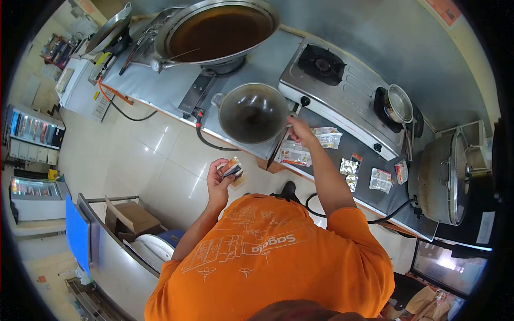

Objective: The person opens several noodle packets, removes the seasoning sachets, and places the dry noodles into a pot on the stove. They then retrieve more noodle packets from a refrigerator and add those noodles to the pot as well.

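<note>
My left hand (217, 180) is closed on a small packet (233, 168) with orange, white and dark parts, held over the floor in front of my orange shirt. The fingers of my right hand (300, 130) are wrapped round the right handle of a dark round wok (253, 113), which rests on the counter's front part. Beside my right hand lie white and orange packets (295, 153). Farther right are silver packets (349, 167) and another white packet (380, 180).
Behind the wok stands a large pan of brown liquid (220, 33). A two-burner stove (342, 96) holds a small pot (399, 103). At the right is a big metal pot (441, 176). A black hose (214, 143) hangs off the counter edge.
</note>
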Demonstrator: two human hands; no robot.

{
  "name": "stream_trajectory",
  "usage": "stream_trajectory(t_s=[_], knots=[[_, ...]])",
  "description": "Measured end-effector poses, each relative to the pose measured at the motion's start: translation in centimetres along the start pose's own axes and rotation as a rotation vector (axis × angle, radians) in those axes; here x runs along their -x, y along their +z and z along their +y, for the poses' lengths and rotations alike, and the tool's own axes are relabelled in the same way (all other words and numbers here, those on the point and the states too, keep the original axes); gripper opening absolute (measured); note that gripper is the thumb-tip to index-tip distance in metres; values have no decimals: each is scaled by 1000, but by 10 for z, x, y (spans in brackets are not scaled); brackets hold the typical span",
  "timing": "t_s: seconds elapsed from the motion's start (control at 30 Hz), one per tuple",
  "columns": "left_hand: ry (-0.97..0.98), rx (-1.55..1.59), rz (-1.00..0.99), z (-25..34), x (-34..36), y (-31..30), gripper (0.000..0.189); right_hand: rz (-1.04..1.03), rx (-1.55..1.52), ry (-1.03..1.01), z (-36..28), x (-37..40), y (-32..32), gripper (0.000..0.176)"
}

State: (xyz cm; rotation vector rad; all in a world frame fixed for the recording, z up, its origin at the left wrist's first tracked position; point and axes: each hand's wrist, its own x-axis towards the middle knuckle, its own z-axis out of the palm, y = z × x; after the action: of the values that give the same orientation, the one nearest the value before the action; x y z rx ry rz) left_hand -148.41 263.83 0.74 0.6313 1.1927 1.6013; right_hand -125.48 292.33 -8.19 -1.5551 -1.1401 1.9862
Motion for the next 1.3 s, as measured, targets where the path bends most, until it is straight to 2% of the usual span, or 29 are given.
stream_trajectory(t_s=[0.1,0.27,0.4,0.43,0.6,0.63,0.73,0.8,0.93,1.07,1.23,1.3], knots=[[4,-10,-26,-8,-3,26,50,-120,-63,22,12,-15,-11,23],[27,-13,14,-23,-13,59,51,-79,-167,-38,19,9,-28,17],[59,17,89,-20,-13,75,53,25,-314,-3,-3,68,-64,13],[79,-11,110,-24,-14,73,54,-49,-384,-84,10,59,-91,14],[97,12,222,-18,-13,84,53,203,-404,-69,-70,118,-170,14],[105,20,235,-18,-14,85,53,132,-410,-128,-73,108,-194,17],[136,33,250,-19,-16,85,52,271,-293,-236,-104,73,-215,19],[148,95,232,-19,-18,93,52,420,-347,-306,-127,54,-203,20],[142,84,233,-16,-13,97,53,294,-513,-392,-143,-2,-201,19],[144,51,238,-9,-1,86,54,314,-592,-341,-152,-44,-189,18],[104,62,217,2,-5,86,57,297,-541,-299,-155,-41,-180,21],[121,38,148,3,-11,83,57,294,-533,-336,-144,-3,-172,23]])
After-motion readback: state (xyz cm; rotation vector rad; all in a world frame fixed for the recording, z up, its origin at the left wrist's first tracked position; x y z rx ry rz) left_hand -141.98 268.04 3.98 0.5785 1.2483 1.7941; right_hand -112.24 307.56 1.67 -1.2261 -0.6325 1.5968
